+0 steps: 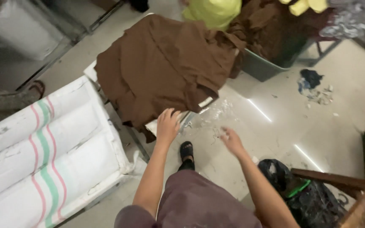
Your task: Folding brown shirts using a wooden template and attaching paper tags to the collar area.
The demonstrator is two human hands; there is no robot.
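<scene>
A stack of brown fabric pieces (161,67) lies spread over a white board on a low stand. My left hand (167,125) rests on the near edge of that stack, fingers curled down on the white board under the cloth. My right hand (232,140) hovers over the tiled floor to the right of the stack, fingers loosely apart and holding nothing. My knee and a foot in a black sandal (186,151) show below the hands.
A white striped sack (43,152) covers a table at the left. A grey bin (260,67) with more brown cloth stands behind the stack, next to yellow-green fabric (212,12). Fabric scraps (313,86) litter the floor. A black bag (305,194) and wooden chair (351,185) sit at the right.
</scene>
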